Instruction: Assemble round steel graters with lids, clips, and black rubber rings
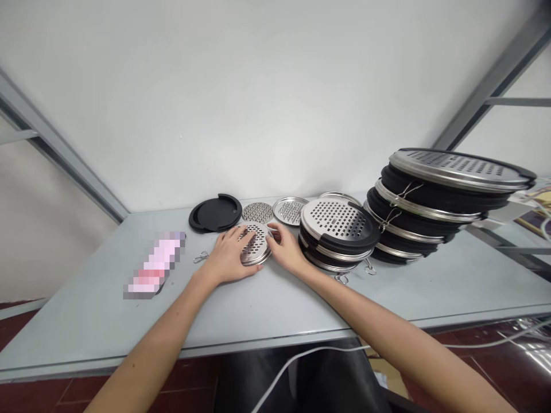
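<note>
A round metal grater plate (257,245) with rows of slots lies on the grey table, its rim looking layered as if several plates are stacked. My left hand (230,255) spans its left side, fingers spread over the top and thumb along the near rim. At the right rim, my right hand (284,246) holds on with thumb and bent fingers. Behind it are a fine grater disc (257,213), another rimmed grater disc (289,211) and a black round holder (217,214). Close to my left hand lies a small wire clip (201,256).
A short stack of graters with black rings (338,229) stands right of my hands. Beyond it, a taller stack (434,209) leans to the right. Wire clips (341,279) lie before them. A blurred-out phone-like object (157,264) is at left. A white cable (318,350) crosses below the table edge.
</note>
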Demonstrator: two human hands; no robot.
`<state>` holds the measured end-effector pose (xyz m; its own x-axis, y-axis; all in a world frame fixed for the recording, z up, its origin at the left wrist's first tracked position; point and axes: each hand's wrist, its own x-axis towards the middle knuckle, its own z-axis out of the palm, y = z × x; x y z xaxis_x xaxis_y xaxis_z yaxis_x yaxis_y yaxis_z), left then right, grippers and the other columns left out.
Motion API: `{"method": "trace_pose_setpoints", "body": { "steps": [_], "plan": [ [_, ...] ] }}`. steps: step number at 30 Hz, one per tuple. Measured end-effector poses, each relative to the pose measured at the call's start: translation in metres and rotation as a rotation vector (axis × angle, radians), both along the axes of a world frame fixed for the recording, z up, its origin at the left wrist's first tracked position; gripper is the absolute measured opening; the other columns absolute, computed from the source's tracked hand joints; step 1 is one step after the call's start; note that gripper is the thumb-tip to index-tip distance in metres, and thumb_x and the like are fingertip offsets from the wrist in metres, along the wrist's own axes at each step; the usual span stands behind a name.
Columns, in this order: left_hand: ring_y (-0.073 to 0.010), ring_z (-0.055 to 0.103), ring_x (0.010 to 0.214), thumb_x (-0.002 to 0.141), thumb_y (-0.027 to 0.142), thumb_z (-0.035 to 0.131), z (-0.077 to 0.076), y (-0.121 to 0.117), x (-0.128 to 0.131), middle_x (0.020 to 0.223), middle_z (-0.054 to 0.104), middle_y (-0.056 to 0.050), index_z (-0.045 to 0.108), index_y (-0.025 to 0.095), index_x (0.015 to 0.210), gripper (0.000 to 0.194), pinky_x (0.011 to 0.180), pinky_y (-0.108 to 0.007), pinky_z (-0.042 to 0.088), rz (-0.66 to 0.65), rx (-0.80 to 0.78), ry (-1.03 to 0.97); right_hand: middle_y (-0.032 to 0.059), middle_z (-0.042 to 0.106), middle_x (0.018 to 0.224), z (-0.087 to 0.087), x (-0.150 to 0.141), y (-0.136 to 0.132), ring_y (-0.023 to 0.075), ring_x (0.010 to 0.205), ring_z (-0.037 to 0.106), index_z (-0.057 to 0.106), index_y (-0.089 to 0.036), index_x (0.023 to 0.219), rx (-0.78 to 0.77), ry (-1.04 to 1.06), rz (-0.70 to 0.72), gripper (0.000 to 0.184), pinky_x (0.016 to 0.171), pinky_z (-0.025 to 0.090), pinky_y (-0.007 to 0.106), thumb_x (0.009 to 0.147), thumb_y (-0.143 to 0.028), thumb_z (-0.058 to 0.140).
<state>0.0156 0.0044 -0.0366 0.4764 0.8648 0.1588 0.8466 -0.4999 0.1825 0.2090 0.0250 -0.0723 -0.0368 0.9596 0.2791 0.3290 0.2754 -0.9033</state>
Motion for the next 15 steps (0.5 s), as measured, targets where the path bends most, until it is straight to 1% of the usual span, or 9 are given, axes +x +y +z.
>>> {"method": "trace_pose_setpoints", "body": {
  "steps": [2,5,7,11,15],
  "plan": [
    [-0.0391,0.03,0.143,0.07,0.064,0.071,0.0003,0.0005,-0.0004,0.158,0.032,-0.015,0.043,0.021,0.146,0.092,0.116,-0.055,0.026,0.008,0.011,-0.021,0.0141,0.065,0.123,-0.0005,-0.0002,0.0007,0.0235,0.108,0.066,0.058,-0.016,0.118,-0.003,0.017,-0.006,0.035,0.099,0.051,0.043,0.085,-0.025,0.055],
    [-0.0428,0.024,0.146,0.066,0.069,0.072,0.0005,0.0009,-0.0009,0.16,0.028,-0.015,0.04,0.021,0.149,0.101,0.115,-0.057,0.028,0.041,-0.042,-0.036,0.0135,0.065,0.123,-0.0004,-0.0005,0.0012,0.0229,0.107,0.066,0.059,-0.016,0.116,-0.009,0.026,-0.007,0.033,0.098,0.051,0.042,0.085,-0.024,0.056],
    [-0.0436,0.023,0.146,0.065,0.069,0.072,0.0006,0.0009,-0.0012,0.16,0.027,-0.015,0.039,0.021,0.15,0.103,0.115,-0.058,0.028,0.056,-0.073,-0.039,0.0133,0.066,0.122,0.0005,-0.0007,0.001,0.0227,0.107,0.066,0.059,-0.016,0.116,-0.011,0.025,-0.004,0.032,0.098,0.051,0.042,0.085,-0.023,0.056],
    [-0.0392,0.031,0.143,0.066,0.065,0.074,0.0011,0.0009,-0.0015,0.158,0.031,-0.016,0.042,0.018,0.147,0.1,0.117,-0.052,0.029,0.028,-0.023,-0.071,0.0128,0.066,0.121,0.0021,-0.0012,-0.0002,0.0222,0.108,0.065,0.059,-0.016,0.114,0.0,0.022,0.001,0.031,0.099,0.05,0.041,0.084,-0.023,0.055],
    [-0.0359,0.038,0.14,0.068,0.06,0.075,0.0011,0.0014,-0.0009,0.155,0.037,-0.014,0.047,0.019,0.143,0.09,0.116,-0.049,0.032,-0.007,0.037,-0.122,0.0124,0.065,0.122,0.0021,-0.0016,-0.0013,0.0234,0.111,0.063,0.06,-0.016,0.115,0.003,0.009,-0.02,0.033,0.102,0.048,0.043,0.083,-0.023,0.056]
  ]
}}
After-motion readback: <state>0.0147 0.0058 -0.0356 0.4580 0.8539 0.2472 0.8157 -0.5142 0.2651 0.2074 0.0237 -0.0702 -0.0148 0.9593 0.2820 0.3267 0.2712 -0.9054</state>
